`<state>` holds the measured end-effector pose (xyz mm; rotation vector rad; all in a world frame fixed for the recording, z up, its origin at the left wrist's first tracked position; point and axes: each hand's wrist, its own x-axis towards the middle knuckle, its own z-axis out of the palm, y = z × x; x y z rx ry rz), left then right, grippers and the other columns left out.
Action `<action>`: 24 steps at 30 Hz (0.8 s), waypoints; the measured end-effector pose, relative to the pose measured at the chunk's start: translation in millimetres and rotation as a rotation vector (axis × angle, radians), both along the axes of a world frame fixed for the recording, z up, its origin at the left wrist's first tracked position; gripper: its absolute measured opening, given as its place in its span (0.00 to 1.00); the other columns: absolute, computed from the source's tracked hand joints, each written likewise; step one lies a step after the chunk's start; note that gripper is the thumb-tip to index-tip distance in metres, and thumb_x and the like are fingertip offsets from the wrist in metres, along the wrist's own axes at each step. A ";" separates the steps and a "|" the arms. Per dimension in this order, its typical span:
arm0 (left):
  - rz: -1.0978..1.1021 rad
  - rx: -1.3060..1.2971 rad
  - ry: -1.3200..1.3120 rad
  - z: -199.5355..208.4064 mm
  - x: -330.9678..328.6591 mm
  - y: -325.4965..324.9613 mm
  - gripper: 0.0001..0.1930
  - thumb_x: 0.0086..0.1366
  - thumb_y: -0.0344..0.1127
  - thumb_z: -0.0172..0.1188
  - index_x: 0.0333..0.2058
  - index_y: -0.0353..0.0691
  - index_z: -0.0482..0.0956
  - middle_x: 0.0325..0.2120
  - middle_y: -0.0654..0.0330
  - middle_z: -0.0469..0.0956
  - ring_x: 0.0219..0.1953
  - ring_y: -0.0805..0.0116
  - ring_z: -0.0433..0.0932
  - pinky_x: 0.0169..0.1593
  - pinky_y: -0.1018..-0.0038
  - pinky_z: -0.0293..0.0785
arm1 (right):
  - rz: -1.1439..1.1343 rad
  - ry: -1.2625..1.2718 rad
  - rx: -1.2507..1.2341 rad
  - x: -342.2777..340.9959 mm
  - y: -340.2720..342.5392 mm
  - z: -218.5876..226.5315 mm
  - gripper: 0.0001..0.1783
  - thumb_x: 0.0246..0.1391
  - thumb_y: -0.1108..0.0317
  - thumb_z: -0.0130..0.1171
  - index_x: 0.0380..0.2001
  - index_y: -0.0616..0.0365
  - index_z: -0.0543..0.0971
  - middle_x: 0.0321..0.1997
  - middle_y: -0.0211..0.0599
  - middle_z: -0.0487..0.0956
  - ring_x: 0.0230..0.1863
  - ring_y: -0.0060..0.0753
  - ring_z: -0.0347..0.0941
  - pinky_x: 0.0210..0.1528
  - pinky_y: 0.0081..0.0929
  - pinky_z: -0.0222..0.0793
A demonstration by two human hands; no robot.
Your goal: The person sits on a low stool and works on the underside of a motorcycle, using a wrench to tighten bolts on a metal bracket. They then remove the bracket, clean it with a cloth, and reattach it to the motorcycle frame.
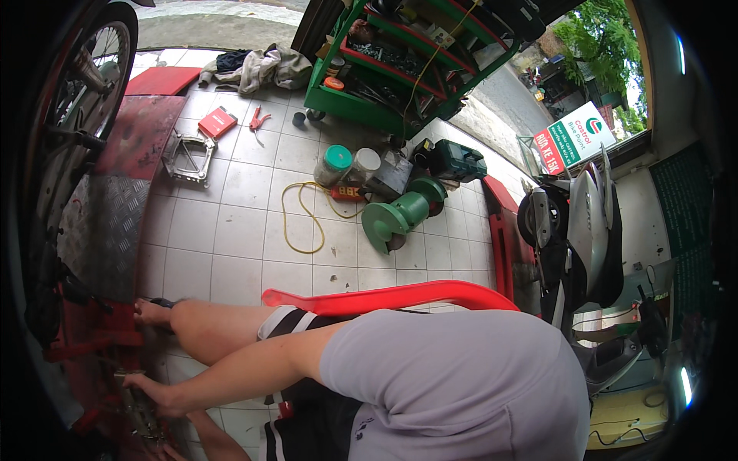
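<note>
Bent forward, I reach with both arms toward the far left of the head view. There a long grey metal part (138, 411) lies at the red frame of a lift (92, 323). My right hand (150, 390) is closed around its upper end, thumb and fingers bent over it. Lower down, close to the dark rim, my left hand (167, 451) closes on the same part, its fingers only partly showing. The part's exact kind is too dim to make out. My bare foot (152, 311) rests beside the lift.
A motorbike wheel (108, 61) stands on the lift. On the tiles lie a metal frame (191, 160), a red box (217, 122), red-handled pliers (258, 119), a yellow cord (307, 250), jars (335, 164) and a green bench grinder (403, 211). Behind me are a red chair (392, 296) and a scooter (584, 230); a green tool cart (346, 100) stands farther off.
</note>
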<state>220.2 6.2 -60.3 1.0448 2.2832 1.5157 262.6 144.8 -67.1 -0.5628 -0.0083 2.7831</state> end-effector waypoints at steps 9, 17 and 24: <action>0.182 -0.244 -0.070 -4.9 -25.9 -42.5 0.34 0.66 0.33 0.63 0.67 0.36 0.60 0.47 0.51 0.76 0.45 0.65 0.76 0.46 0.72 0.75 | -0.026 -0.019 -0.124 1.7 2.3 -1.9 0.21 0.50 0.41 0.60 0.37 0.45 0.78 0.35 0.29 0.78 0.39 0.33 0.73 0.45 0.40 0.69; 0.112 0.251 -0.454 34.8 26.3 -19.7 0.29 0.62 0.24 0.62 0.61 0.31 0.65 0.40 0.61 0.75 0.43 0.72 0.75 0.48 0.76 0.75 | 0.059 -0.035 -0.004 19.2 20.3 12.9 0.15 0.49 0.51 0.57 0.35 0.48 0.76 0.41 0.36 0.76 0.45 0.41 0.72 0.51 0.44 0.68; 0.200 0.114 -0.546 44.1 14.5 -15.8 0.19 0.60 0.22 0.60 0.51 0.32 0.71 0.32 0.64 0.75 0.37 0.75 0.74 0.44 0.78 0.71 | 0.099 -0.056 0.056 25.9 30.1 22.6 0.19 0.57 0.53 0.49 0.44 0.53 0.73 0.54 0.44 0.72 0.59 0.46 0.66 0.67 0.51 0.57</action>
